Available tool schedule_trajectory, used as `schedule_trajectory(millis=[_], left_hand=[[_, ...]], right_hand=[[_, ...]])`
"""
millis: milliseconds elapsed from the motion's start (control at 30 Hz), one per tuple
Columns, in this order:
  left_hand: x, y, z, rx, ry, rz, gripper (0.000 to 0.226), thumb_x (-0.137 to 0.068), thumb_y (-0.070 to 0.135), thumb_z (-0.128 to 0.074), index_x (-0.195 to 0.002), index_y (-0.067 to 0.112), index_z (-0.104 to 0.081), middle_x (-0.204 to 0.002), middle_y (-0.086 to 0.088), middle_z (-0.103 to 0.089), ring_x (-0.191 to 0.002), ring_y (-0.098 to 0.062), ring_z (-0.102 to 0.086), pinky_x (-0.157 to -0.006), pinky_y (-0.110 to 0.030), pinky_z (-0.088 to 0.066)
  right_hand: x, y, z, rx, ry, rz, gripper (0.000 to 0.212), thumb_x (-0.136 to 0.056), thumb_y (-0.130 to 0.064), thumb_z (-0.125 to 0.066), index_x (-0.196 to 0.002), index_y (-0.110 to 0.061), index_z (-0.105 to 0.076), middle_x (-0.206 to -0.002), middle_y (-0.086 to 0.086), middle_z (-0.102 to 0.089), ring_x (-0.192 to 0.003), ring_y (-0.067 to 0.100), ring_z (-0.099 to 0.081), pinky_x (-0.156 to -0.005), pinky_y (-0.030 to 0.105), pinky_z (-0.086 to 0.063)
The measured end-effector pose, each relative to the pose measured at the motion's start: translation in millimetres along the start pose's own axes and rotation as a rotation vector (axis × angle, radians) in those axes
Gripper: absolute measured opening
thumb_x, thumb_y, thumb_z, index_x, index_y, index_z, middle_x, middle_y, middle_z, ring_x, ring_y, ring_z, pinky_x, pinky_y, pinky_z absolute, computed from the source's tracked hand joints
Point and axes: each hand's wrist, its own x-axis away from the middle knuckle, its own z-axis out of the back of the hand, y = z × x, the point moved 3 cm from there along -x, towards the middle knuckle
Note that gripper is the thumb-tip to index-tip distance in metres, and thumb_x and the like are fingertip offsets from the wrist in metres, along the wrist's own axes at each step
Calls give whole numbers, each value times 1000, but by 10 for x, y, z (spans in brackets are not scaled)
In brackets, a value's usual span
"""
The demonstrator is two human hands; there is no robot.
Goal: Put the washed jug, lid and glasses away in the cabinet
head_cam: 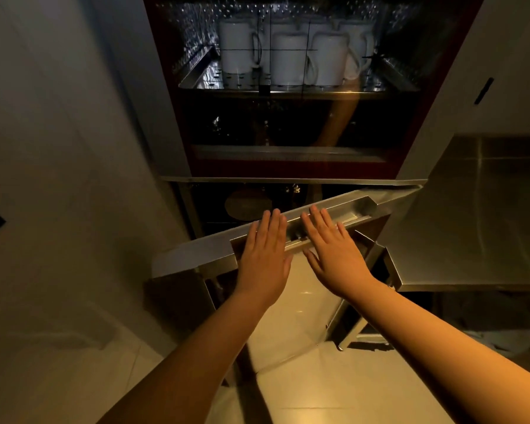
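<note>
The cabinet has a dark glass upper door (pixel 288 133) and a lower steel door (pixel 334 215) that stands partly ajar. My left hand (pixel 265 255) and my right hand (pixel 334 255) lie side by side, fingers straight, flat against the lower door's recessed handle (pixel 343 209). Neither hand holds anything. Behind the upper glass, several white jugs (pixel 288 59) stand on a perforated metal shelf (pixel 196 78). In the dark lower compartment a round shape (pixel 245 205) shows dimly; what it is I cannot tell. No glasses or lid are plainly visible.
A stainless steel table (pixel 487 224) stands to the right of the cabinet, its corner close to my right wrist. A plain wall (pixel 58 148) runs along the left. Pale floor tiles (pixel 303 377) lie below my arms.
</note>
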Motion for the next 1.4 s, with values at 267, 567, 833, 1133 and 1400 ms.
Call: schedule_trajectory(millis=[267,567,833,1133,1400], left_hand=[[-180,-100,-198,-14,5,65,73,-98,45,-21,-142,11,25,-146,-11,35,-137,-27,28,-109,-44,16],[-434,-193,-490,-37,-60,89,73,-96,47,-21,-143,13,24,-149,-10,32,-139,-26,26,-112,-46,14],[-766,-419,-632,-48,-78,20,71,-96,48,-20,-144,15,20,-153,-9,18,-139,-24,21,-112,-44,14],[-863,-490,-768,-40,-122,0,73,-96,52,-22,-140,18,26,-152,-7,20,-139,-24,21,-108,-44,24],[-797,-433,-578,27,-132,22,72,-96,49,-30,-143,20,16,-153,-4,14,-140,-21,17,-115,-44,7]], right_hand=[[-212,310,-252,113,-31,191,84,-89,-34,-57,-151,-18,-3,-158,11,4,-145,28,5,-115,47,-9],[-535,345,-416,69,-10,202,96,-80,-28,-67,-151,-17,-3,-159,8,5,-145,25,3,-116,42,0],[-775,366,-488,104,57,181,106,-68,-16,-75,-151,-16,-9,-155,9,-8,-144,26,-7,-118,42,-1],[-850,326,-517,106,145,155,103,-63,-19,-80,-147,-12,-21,-149,14,-33,-139,30,-23,-116,44,-5],[-839,226,-390,95,158,246,94,-62,-27,-82,-140,0,-37,-144,19,-40,-133,36,-36,-108,52,-21]])
